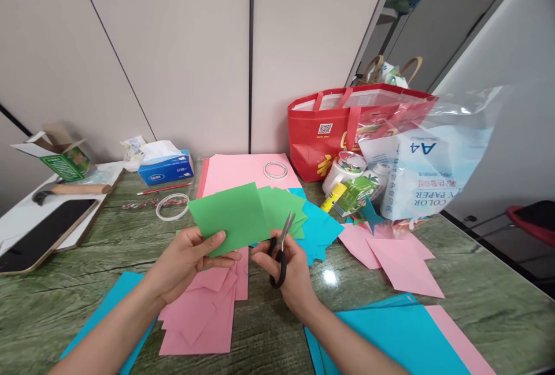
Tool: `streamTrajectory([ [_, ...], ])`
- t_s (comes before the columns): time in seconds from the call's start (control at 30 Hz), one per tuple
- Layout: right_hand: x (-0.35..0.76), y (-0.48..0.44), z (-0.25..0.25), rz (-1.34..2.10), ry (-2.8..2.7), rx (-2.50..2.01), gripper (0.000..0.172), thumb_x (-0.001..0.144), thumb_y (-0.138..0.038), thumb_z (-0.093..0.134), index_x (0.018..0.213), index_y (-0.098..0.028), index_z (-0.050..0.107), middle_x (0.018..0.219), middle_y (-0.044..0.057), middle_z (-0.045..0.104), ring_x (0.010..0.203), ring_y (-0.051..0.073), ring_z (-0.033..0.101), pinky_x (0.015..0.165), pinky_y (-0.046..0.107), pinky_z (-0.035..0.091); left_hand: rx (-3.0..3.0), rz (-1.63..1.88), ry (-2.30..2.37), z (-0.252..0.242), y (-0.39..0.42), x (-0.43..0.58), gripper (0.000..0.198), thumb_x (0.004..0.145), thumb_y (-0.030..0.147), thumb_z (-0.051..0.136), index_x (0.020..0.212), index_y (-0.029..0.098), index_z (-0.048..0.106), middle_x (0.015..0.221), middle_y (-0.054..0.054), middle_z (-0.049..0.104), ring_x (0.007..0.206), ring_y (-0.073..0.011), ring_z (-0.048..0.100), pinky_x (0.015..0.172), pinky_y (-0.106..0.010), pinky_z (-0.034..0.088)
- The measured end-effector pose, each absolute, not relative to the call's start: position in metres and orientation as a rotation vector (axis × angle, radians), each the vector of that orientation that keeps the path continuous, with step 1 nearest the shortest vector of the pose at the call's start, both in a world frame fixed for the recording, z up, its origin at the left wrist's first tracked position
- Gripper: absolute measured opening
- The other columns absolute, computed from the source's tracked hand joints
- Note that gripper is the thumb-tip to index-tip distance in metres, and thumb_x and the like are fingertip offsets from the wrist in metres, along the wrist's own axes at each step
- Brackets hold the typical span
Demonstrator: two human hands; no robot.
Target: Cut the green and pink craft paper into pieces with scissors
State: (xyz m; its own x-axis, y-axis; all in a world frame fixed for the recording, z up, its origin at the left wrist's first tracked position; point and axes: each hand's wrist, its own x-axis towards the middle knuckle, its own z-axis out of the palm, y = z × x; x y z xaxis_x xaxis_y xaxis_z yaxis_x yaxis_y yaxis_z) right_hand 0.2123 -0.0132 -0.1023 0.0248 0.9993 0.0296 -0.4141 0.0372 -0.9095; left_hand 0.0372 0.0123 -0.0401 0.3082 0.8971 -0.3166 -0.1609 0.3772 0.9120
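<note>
Green paper [232,213], flat and rectangular, tilts near pointed scissors [284,234].

Single head cam looks forward and down from the person's side of the bench [273,334], close above the hands [186,259] near mid-frame, wide enough to catch the wall [173,45] behind up top.

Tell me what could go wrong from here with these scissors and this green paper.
Your left grip pinches the green sheet near its lower edge, so the unsupported top might bend if cut. The scissors in your right grip are uncovered, so a slip could nick you. The loose pink pieces beside your left forearm might get nudged out of place.
</note>
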Motion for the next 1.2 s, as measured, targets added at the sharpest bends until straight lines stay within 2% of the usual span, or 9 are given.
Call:
streamTrajectory([
  [0.2, 0.217, -0.005, -0.102, 1.201, -0.801, -1.021, 0.038, 0.061, -0.035, 0.074, 0.086, -0.02, 0.05, 0.062, -0.004, 0.056, 0.057, 0.014, 0.057, 0.056, 0.026, 0.045, 1.044, 0.697, 1.059, -0.04, 0.011, 0.039, 0.021, 0.069, 0.027, 0.069, 0.083, 0.012, 0.066, 0.076, -0.007, 0.072, 0.067, -0.019, 0.067, 0.066, -0.031, 0.055],
  [0.37, 0.234, 0.009, -0.108, 0.972, -0.686, -1.106, 0.037, 0.061, -0.035, 0.072, 0.087, -0.02, 0.051, 0.061, -0.005, 0.053, 0.053, 0.012, 0.054, 0.049, 0.024, 0.042, 1.173, 0.756, 1.176, -0.046, 0.018, 0.034, 0.037, 0.069, 0.032, 0.068, 0.101, 0.016, 0.061, 0.087, -0.008, 0.072, 0.079, -0.023, 0.067, 0.073, -0.036, 0.053],
  [0.57, 0.26, 0.029, -0.112, 0.733, -0.508, -1.086, 0.037, 0.061, -0.033, 0.071, 0.089, -0.019, 0.052, 0.06, -0.006, 0.055, 0.055, 0.011, 0.055, 0.053, 0.023, 0.042, 1.692, 0.767, 1.436, -0.059, 0.027, 0.025, 0.03, 0.06, 0.028, 0.07, 0.089, 0.023, 0.069, 0.098, -0.007, 0.071, 0.095, -0.0292, 0.061, 0.083, -0.04, 0.046],
  [0.67, 0.266, 0.033, -0.112, 0.74, -0.456, -1.036, 0.038, 0.059, -0.03, 0.073, 0.088, -0.019, 0.052, 0.059, -0.007, 0.054, 0.053, 0.009, 0.055, 0.054, 0.022, 0.043, 1.89, 0.613, 1.469, -0.07, 0.027, 0.022, 0.035, 0.06, 0.022, 0.068, 0.095, 0.025, 0.069, 0.111, -0.007, 0.066, 0.104, -0.0317, 0.057, 0.088, -0.042, 0.041],
  [0.77, 0.266, 0.033, -0.113, 0.78, -0.467, -1.052, 0.04, 0.057, -0.031, 0.075, 0.088, -0.018, 0.054, 0.059, -0.007, 0.055, 0.051, 0.009, 0.056, 0.053, 0.023, 0.045, 2.012, 0.548, 1.396, -0.085, 0.027, 0.019, 0.04, 0.063, 0.017, 0.063, 0.103, 0.025, 0.065, 0.123, -0.006, 0.059, 0.112, -0.0287, 0.052, 0.092, -0.041, 0.037],
  [0.9, 0.263, 0.033, -0.116, 0.888, -0.51, -1.104, 0.045, 0.053, -0.033, 0.078, 0.087, -0.017, 0.055, 0.058, -0.006, 0.055, 0.049, 0.011, 0.057, 0.051, 0.024, 0.047, 2.101, 0.5, 1.373, -0.098, 0.026, 0.017, 0.042, 0.066, 0.018, 0.061, 0.107, 0.025, 0.063, 0.128, -0.007, 0.054, 0.119, -0.0253, 0.046, 0.097, -0.041, 0.033],
  [1.0, 0.264, 0.034, -0.119, 0.895, -0.565, -1.144, 0.047, 0.055, -0.036, 0.077, 0.09, -0.017, 0.054, 0.061, -0.005, 0.057, 0.054, 0.013, 0.059, 0.054, 0.027, 0.048, 2.181, 0.457, 1.333, -0.099, 0.025, 0.018, 0.045, 0.07, 0.019, 0.058, 0.115, 0.025, 0.058, 0.132, -0.007, 0.049, 0.124, -0.0233, 0.039, 0.1, -0.041, 0.031],
  [1.1, 0.265, 0.031, -0.12, 0.675, -0.751, -1.218, 0.044, 0.06, -0.033, 0.073, 0.095, -0.017, 0.052, 0.073, 0.001, 0.063, 0.067, 0.016, 0.061, 0.066, 0.032, 0.049, 2.22, 0.419, 1.294, -0.097, 0.024, 0.019, 0.047, 0.073, 0.018, 0.054, 0.119, 0.026, 0.054, 0.136, -0.007, 0.045, 0.127, -0.0226, 0.035, 0.101, -0.042, 0.03],
  [1.2, 0.263, 0.024, -0.118, 0.366, -1.137, -1.304, 0.029, 0.068, -0.025, 0.068, 0.092, -0.019, 0.053, 0.082, 0.004, 0.064, 0.078, 0.019, 0.06, 0.074, 0.033, 0.045, 2.237, 0.41, 1.29, -0.098, 0.023, 0.02, 0.046, 0.075, 0.018, 0.053, 0.121, 0.026, 0.052, 0.138, -0.008, 0.042, 0.128, -0.0224, 0.032, 0.101, -0.043, 0.03],
])
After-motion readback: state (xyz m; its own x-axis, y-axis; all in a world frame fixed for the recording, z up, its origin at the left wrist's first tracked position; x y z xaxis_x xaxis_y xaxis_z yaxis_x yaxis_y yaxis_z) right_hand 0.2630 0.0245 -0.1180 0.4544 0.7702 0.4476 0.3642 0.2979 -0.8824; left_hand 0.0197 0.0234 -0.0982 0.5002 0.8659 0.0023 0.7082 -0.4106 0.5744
